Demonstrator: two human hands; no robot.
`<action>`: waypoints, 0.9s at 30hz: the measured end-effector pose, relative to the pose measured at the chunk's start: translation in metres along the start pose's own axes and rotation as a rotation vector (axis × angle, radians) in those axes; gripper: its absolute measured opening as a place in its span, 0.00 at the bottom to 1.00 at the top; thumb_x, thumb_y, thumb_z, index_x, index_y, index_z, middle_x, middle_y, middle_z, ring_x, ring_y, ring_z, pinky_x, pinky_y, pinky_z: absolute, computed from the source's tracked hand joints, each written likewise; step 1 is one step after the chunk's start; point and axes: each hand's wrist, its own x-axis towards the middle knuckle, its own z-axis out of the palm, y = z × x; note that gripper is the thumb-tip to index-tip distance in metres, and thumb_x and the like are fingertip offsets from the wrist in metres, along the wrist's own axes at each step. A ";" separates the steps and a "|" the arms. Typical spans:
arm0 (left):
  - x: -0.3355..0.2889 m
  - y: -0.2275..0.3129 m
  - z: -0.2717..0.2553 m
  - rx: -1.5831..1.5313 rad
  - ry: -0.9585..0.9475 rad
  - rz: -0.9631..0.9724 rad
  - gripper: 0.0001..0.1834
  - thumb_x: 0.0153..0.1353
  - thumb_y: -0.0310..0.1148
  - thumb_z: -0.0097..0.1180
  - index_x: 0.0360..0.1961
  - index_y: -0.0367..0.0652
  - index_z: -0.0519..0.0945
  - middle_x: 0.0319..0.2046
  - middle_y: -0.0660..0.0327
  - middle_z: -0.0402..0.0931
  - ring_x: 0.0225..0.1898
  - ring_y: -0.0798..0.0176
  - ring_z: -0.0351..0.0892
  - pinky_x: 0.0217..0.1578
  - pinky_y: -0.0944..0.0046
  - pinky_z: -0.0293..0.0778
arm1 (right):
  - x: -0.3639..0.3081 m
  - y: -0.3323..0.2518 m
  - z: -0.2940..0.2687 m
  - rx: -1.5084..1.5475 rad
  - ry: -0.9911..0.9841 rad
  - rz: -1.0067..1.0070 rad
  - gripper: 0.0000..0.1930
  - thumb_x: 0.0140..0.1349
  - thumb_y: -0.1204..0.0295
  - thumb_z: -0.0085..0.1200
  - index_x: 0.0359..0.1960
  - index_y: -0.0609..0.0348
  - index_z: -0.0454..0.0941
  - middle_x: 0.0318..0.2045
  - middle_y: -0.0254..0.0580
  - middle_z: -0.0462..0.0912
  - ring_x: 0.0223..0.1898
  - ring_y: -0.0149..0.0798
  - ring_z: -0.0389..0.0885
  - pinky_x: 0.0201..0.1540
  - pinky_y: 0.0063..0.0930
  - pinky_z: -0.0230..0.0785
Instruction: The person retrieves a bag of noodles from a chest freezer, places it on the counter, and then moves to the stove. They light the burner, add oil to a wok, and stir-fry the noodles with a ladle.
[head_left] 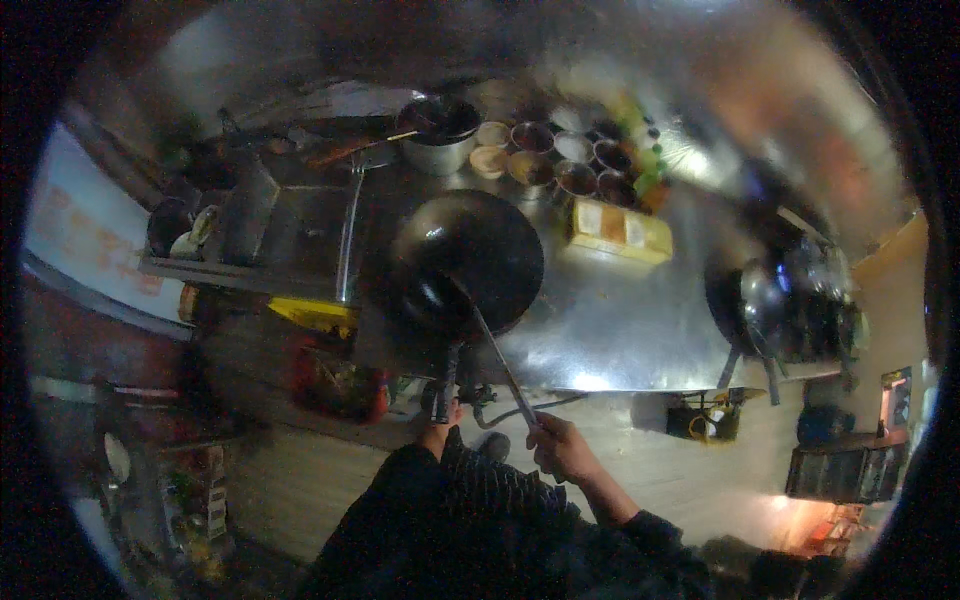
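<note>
A large dark wok (500, 245) sits on the stove in front of me, its handle (448, 375) pointing toward my body. My left hand (436, 436) is at the near end of this handle, partly behind it. Its fingers are hidden, so its grip does not show. With my right hand (562, 448) I am closed around the shaft of a long-handled metal wok tool (500, 362). The tool slants down to the left into the wok, where its head blends into the dark inside and cannot be made out clearly.
Behind the wok stand a metal pot (440, 155) and several seasoning bowls (532, 170). A yellow box (620, 236) lies on the steel counter (630, 335). Several pans (765, 300) are at the right, a sink basin (305, 225) at the left, and a red container (370, 392) below it.
</note>
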 end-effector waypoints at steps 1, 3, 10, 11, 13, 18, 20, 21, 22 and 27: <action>-0.019 0.006 0.012 -0.007 0.002 0.003 0.28 0.71 0.55 0.48 0.55 0.41 0.75 0.36 0.55 0.80 0.31 0.59 0.79 0.29 0.59 0.75 | 0.000 -0.002 -0.002 -0.007 -0.005 -0.003 0.11 0.73 0.69 0.46 0.50 0.62 0.72 0.25 0.33 0.74 0.18 0.24 0.68 0.17 0.21 0.61; -0.066 0.019 0.046 -0.014 0.009 0.023 0.27 0.71 0.55 0.48 0.55 0.41 0.75 0.35 0.55 0.81 0.30 0.60 0.80 0.29 0.60 0.76 | -0.002 -0.006 -0.009 -0.017 -0.022 -0.016 0.10 0.73 0.69 0.46 0.48 0.62 0.72 0.25 0.33 0.75 0.18 0.24 0.68 0.17 0.21 0.61; -0.172 0.096 0.204 0.183 0.110 0.134 0.32 0.67 0.53 0.57 0.58 0.35 0.68 0.23 0.59 0.78 0.19 0.62 0.76 0.20 0.61 0.73 | -0.010 -0.018 -0.072 -0.267 -0.101 -0.045 0.20 0.61 0.80 0.49 0.56 0.62 0.75 0.28 0.36 0.81 0.20 0.29 0.73 0.19 0.25 0.64; -0.171 0.104 0.217 0.531 0.174 0.165 0.34 0.65 0.52 0.60 0.59 0.34 0.66 0.22 0.60 0.77 0.18 0.63 0.75 0.19 0.61 0.72 | -0.013 -0.021 -0.079 -0.223 -0.094 -0.061 0.22 0.61 0.81 0.50 0.58 0.61 0.74 0.29 0.37 0.81 0.20 0.29 0.73 0.19 0.25 0.64; -0.176 0.118 0.227 1.123 0.317 0.183 0.37 0.57 0.46 0.69 0.56 0.32 0.64 0.20 0.61 0.75 0.17 0.65 0.74 0.19 0.61 0.71 | -0.019 -0.034 -0.092 -0.180 -0.096 -0.079 0.25 0.60 0.82 0.50 0.62 0.58 0.72 0.29 0.37 0.81 0.21 0.30 0.75 0.20 0.25 0.66; -0.225 0.167 0.240 1.094 0.101 0.166 0.22 0.59 0.42 0.66 0.42 0.39 0.71 0.18 0.64 0.73 0.14 0.67 0.71 0.18 0.64 0.68 | -0.051 -0.103 -0.123 -0.594 -0.147 -0.230 0.35 0.56 0.85 0.53 0.68 0.49 0.67 0.35 0.37 0.85 0.34 0.32 0.82 0.39 0.28 0.76; -0.248 0.196 0.261 1.144 -0.020 0.077 0.17 0.61 0.40 0.65 0.38 0.40 0.74 0.18 0.64 0.72 0.14 0.67 0.70 0.19 0.65 0.68 | -0.066 -0.142 -0.128 -0.713 -0.110 -0.221 0.32 0.58 0.80 0.59 0.66 0.45 0.71 0.35 0.42 0.87 0.31 0.30 0.81 0.34 0.30 0.74; -0.257 0.208 0.274 1.186 0.034 0.115 0.14 0.62 0.39 0.64 0.31 0.41 0.75 0.18 0.64 0.73 0.15 0.69 0.71 0.21 0.65 0.69 | -0.077 -0.164 -0.131 -0.696 -0.098 -0.126 0.30 0.60 0.76 0.59 0.65 0.44 0.73 0.34 0.45 0.88 0.31 0.32 0.83 0.36 0.31 0.74; -0.264 0.221 0.288 1.192 0.025 0.118 0.14 0.62 0.39 0.64 0.31 0.42 0.75 0.18 0.64 0.73 0.16 0.69 0.71 0.21 0.66 0.69 | -0.082 -0.187 -0.132 -0.877 -0.063 -0.157 0.27 0.61 0.73 0.59 0.64 0.44 0.74 0.32 0.46 0.87 0.28 0.34 0.83 0.34 0.31 0.73; -0.265 0.289 0.341 1.167 -0.104 0.108 0.16 0.60 0.40 0.67 0.34 0.42 0.74 0.20 0.64 0.73 0.16 0.71 0.70 0.20 0.67 0.70 | -0.099 -0.286 -0.128 -1.183 0.148 0.057 0.25 0.61 0.67 0.60 0.61 0.35 0.76 0.34 0.46 0.87 0.29 0.43 0.86 0.35 0.38 0.78</action>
